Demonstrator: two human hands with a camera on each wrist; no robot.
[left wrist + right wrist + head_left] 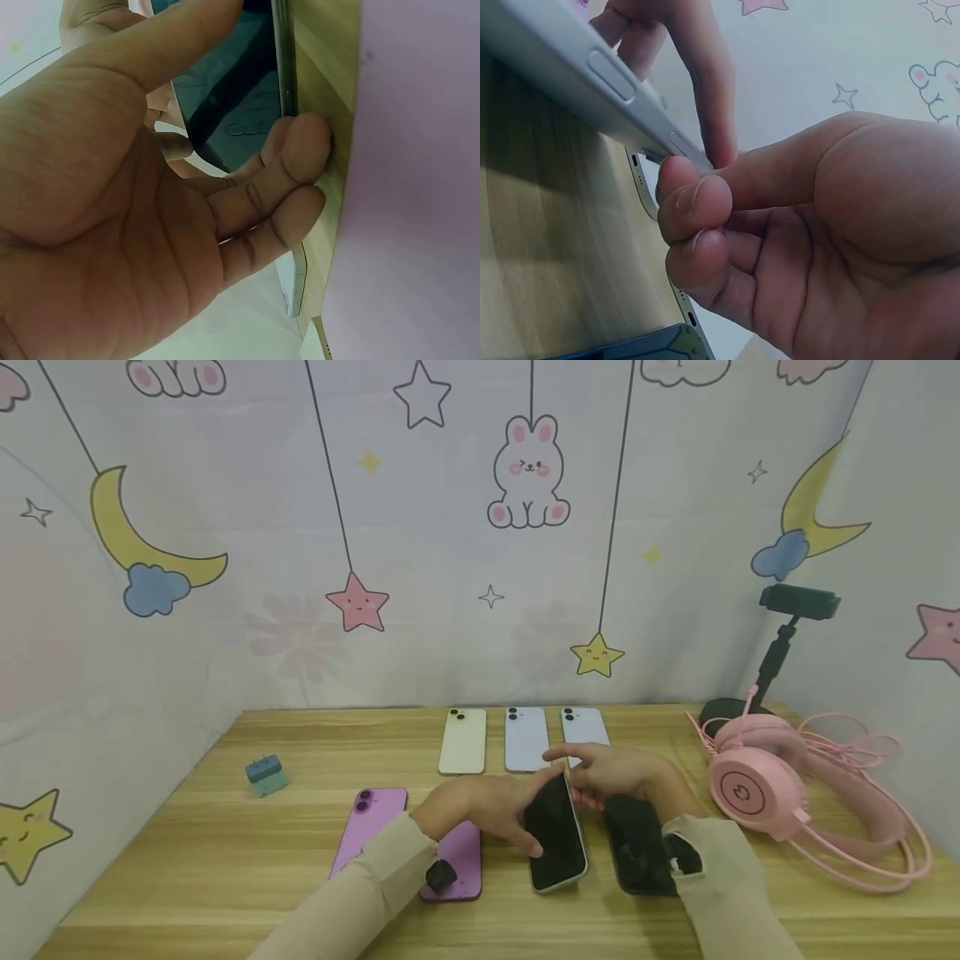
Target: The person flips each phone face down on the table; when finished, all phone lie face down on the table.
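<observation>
A phone with a black screen and a pale silver edge [555, 839] lies face up between the hands, its far end tilted off the table. My left hand [487, 806] holds it from the left, thumb by the screen's left edge and a finger at the far end. At the far right corner, my right hand [618, 768] pinches the phone's edge [604, 82] between thumb and curled fingers. Another dark-screened phone [630, 852] lies under the right wrist. Two purple phones, one farther left [378, 814] and one partly under the left wrist [462, 860], lie back up.
Along the back lie a cream phone [462, 743] and two pale blue phones [527, 742], the right one partly hidden by my hand. Pink headphones [753, 789] with a looping cable and a black stand [772, 668] are on the right. A small blue-green plug [264, 772] sits left.
</observation>
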